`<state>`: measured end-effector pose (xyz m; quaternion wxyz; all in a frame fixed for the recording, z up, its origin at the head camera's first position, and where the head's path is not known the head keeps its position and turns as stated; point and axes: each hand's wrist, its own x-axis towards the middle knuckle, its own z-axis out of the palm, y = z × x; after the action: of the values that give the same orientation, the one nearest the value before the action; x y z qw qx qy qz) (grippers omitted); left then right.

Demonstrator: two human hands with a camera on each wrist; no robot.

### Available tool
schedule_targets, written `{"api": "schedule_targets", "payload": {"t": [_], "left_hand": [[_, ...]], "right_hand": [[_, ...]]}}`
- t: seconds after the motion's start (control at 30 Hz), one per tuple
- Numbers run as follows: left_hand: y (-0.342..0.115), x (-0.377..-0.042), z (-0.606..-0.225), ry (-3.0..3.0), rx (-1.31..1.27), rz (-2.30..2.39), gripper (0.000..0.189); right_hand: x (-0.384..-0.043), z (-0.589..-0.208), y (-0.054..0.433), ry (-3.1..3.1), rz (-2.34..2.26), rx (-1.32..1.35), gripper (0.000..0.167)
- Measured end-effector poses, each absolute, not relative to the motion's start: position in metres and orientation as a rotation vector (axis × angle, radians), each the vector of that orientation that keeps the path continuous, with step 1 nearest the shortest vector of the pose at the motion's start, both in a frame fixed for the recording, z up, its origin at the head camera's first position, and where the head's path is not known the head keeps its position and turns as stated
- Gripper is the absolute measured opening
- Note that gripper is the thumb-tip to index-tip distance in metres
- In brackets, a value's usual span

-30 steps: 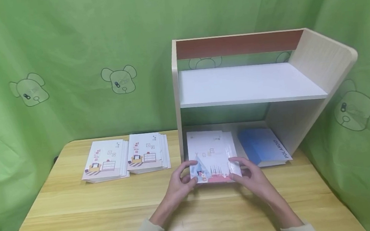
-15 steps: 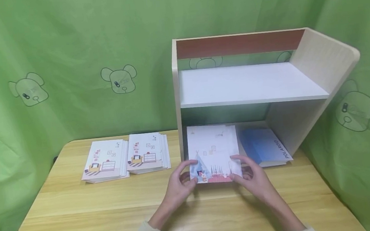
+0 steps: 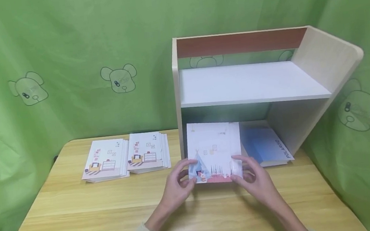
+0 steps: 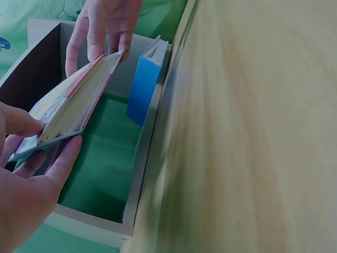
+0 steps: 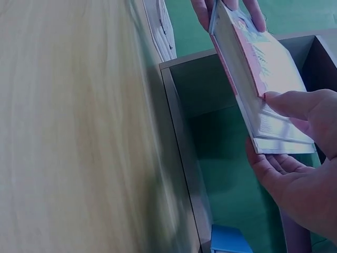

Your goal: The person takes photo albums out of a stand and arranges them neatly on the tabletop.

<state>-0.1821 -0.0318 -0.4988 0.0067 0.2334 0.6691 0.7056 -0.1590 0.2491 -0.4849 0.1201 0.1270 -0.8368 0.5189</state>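
Both hands hold a thick book (image 3: pixel 215 142) at the front of the shelf's lower compartment. Its white cover shows a blue tent and small pictures above a pink strip. My left hand (image 3: pixel 177 184) pinches the near left corner, thumb on top and fingers beneath. At the near right corner my right hand (image 3: pixel 255 179) grips it the same way. The right wrist view shows the page edges of the book (image 5: pixel 239 63) between its covers, tilted over the compartment. A blue book (image 3: pixel 264 144) marked POLAROID lies to the right on the compartment floor.
A wooden shelf (image 3: pixel 252 82) with a white middle board stands at the table's back right. Two fanned stacks of white booklets, a left stack (image 3: pixel 105 159) and a right stack (image 3: pixel 145 151), lie left of it. A green curtain (image 3: pixel 76 115) hangs around the table (image 3: pixel 107 210).
The book's far edge has come up in the head view, so more of its cover shows. Both hands keep their grip at nearly the same spot.
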Motion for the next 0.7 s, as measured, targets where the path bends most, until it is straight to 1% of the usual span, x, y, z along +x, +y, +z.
{"api": "schedule_targets", "payload": {"t": [0.7], "left_hand": [[-0.035, -0.176, -0.481, 2.137, 0.869, 2.273, 0.055]], "right_hand": [[-0.153, -0.469, 0.241, -2.324, 1.503, 0.439, 0.061]]}}
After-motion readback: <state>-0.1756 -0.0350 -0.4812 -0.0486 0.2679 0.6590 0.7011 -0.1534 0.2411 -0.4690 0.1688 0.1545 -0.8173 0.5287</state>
